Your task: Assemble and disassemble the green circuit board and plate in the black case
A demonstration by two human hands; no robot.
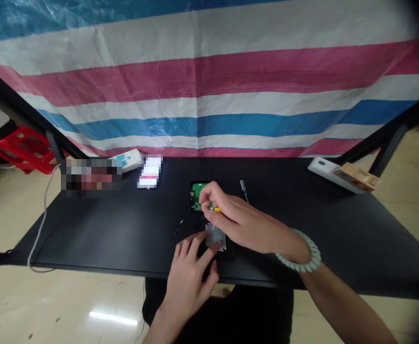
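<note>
A green circuit board [197, 189] sits in a black casing near the middle of the table. Over its right part is my right hand [227, 210], fingers pinched round a small tool with a yellow part [217, 209]; the tool's tip is hidden. Just below the board lies a silver metal plate [214, 235], which appears to be set on a black part. My left hand [191, 267] rests with fingers spread, their tips touching this plate. A blue-handled screwdriver [243, 187] lies to the right, its shaft partly behind my right hand.
Several tiny screws [181, 221] lie left of the casing. A lit phone [151, 171] and a white power strip [130, 160] are at the back left. Another white power strip [326, 168] with a cardboard box [358, 177] stands back right. A striped sheet [195, 81] hangs behind the black table [105, 229].
</note>
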